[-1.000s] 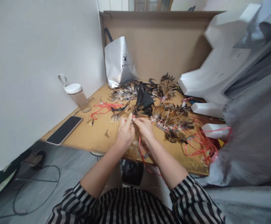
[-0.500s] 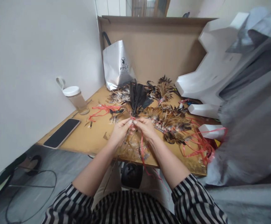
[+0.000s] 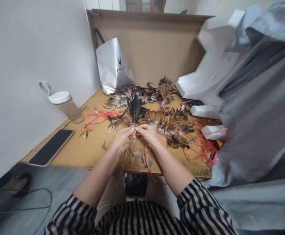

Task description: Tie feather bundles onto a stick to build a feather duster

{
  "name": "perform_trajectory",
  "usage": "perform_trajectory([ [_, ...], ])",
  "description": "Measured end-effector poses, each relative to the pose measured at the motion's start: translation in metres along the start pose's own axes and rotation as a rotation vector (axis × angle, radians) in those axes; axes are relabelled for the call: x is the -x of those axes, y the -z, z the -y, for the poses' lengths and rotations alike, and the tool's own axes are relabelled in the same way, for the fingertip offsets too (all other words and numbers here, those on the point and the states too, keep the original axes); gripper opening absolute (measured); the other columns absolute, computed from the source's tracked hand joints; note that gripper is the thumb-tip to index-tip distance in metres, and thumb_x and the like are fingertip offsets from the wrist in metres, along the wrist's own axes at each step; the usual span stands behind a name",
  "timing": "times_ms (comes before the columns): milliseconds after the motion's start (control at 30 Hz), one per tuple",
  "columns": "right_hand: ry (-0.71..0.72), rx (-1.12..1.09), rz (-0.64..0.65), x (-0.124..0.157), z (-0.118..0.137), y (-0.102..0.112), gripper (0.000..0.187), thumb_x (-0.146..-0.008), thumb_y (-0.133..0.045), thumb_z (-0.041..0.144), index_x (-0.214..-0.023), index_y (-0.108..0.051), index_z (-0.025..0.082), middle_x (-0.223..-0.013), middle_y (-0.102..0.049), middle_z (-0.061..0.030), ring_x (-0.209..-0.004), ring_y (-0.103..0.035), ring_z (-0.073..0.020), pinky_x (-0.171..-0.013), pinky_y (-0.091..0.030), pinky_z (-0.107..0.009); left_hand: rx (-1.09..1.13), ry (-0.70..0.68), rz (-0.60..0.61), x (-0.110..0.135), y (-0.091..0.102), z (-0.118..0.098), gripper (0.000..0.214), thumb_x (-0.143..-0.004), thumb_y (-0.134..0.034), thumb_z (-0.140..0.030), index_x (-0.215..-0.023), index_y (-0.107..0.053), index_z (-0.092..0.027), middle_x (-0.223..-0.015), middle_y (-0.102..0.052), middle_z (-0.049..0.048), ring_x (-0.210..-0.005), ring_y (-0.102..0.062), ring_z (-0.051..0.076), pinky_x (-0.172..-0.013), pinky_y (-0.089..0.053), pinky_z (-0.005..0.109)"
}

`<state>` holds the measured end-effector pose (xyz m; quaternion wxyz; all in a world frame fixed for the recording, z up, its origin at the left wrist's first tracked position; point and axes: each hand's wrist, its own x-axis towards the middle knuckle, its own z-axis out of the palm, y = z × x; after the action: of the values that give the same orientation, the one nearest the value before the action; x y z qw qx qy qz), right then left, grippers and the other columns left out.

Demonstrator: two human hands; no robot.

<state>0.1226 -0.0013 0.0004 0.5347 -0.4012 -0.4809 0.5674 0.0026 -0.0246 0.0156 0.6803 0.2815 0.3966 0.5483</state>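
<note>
A bunch of dark feathers (image 3: 134, 109) stands up on a thin stick (image 3: 126, 153) in the middle of the table, red string wound at its base. My left hand (image 3: 123, 138) is closed round the stick just under the feathers. Close beside it, my right hand (image 3: 147, 133) pinches the red string (image 3: 147, 160) at the binding, and a loose length hangs down over the table's front edge. The fingertips of both hands nearly meet, so the exact grip is partly hidden. Brown feather bundles (image 3: 172, 122) lie just beyond my right hand.
On the table (image 3: 93, 150) are a phone (image 3: 51, 147), a lidded cup (image 3: 66, 106), a silver bag (image 3: 113, 68) and loose red strings (image 3: 100, 117). More feathers (image 3: 120, 98) lie behind. A tangle of red string (image 3: 206, 150) and white foam (image 3: 213, 65) are at right.
The camera view has shifted, so the table and its things appear further left. Both hands stay together at the binding, with the fingertips slightly repositioned.
</note>
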Motion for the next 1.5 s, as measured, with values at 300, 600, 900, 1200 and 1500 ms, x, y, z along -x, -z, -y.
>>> perform_trajectory([
  [300,0.072,0.289,-0.078,-0.002,0.002,0.017,0.03,-0.065,-0.064,0.043,-0.058,-0.063,0.015,-0.048,-0.055,0.0029,-0.047,-0.047,-0.0103,-0.052,-0.036,-0.023,0.112,0.024,0.094,-0.027,0.008,-0.012,0.01,-0.066,-0.066,-0.004,-0.075,-0.064,-0.006,-0.06,-0.059,0.002,-0.045,-0.05,0.003,-0.038,-0.04,0.009],
  [600,0.171,0.709,-0.239,0.029,0.012,0.074,0.029,-0.072,-0.056,0.042,-0.073,-0.068,0.015,-0.069,-0.065,-0.0039,-0.063,-0.054,-0.0157,-0.061,-0.041,-0.027,0.324,0.117,0.184,-0.03,0.022,-0.011,0.012,-0.072,-0.057,0.0,-0.08,-0.061,-0.007,-0.065,-0.054,0.0015,-0.047,-0.047,0.001,-0.034,-0.03,0.005],
  [900,-0.008,0.59,-0.401,0.045,0.028,0.123,0.037,-0.068,-0.06,0.048,-0.082,-0.067,0.014,-0.05,-0.056,0.0003,-0.039,-0.042,-0.0096,-0.04,-0.033,-0.022,0.345,0.14,0.203,-0.027,0.02,-0.009,0.014,-0.07,-0.06,-0.001,-0.083,-0.06,-0.007,-0.068,-0.052,0.0016,-0.047,-0.044,0.0,-0.032,-0.026,0.004],
  [1200,0.038,0.43,-0.355,0.033,0.057,0.107,0.042,-0.063,-0.066,0.046,-0.086,-0.069,0.011,-0.048,-0.053,0.002,-0.04,-0.039,-0.0073,-0.039,-0.027,-0.02,0.284,0.076,0.196,-0.027,0.019,-0.006,0.014,-0.065,-0.067,-0.005,-0.077,-0.06,-0.009,-0.068,-0.052,0.0011,-0.047,-0.042,0.0,-0.033,-0.025,0.005],
  [1500,0.164,0.302,-0.222,0.017,0.076,0.06,0.035,-0.065,-0.067,0.042,-0.085,-0.071,0.014,-0.061,-0.063,-0.0025,-0.049,-0.046,-0.0094,-0.047,-0.035,-0.022,0.161,-0.028,0.191,-0.031,0.019,0.0,0.026,-0.055,-0.077,-0.013,-0.077,-0.065,-0.008,-0.067,-0.057,0.0023,-0.048,-0.043,0.0,-0.034,-0.024,0.007],
])
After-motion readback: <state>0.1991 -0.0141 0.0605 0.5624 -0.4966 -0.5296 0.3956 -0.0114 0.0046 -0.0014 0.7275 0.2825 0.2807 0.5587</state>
